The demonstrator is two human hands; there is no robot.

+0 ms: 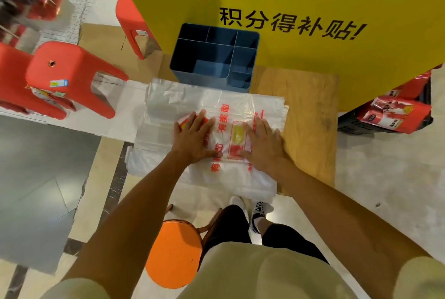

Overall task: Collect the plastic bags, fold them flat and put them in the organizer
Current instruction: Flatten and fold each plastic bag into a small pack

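Translucent plastic bag [216, 115] with red print is lying spread on wooden board [310, 130], under both your palms. Head view: you are pressing left hand [193, 138] and right hand [263, 142] flat on it, fingers straight, grasping nothing. Blue organizer [214, 57] is standing just beyond your fingertips, compartments showing no bags. Film is likely handling thin, light, slippery, springing back; take hold at edges, pinching lightly, folding toward centre.
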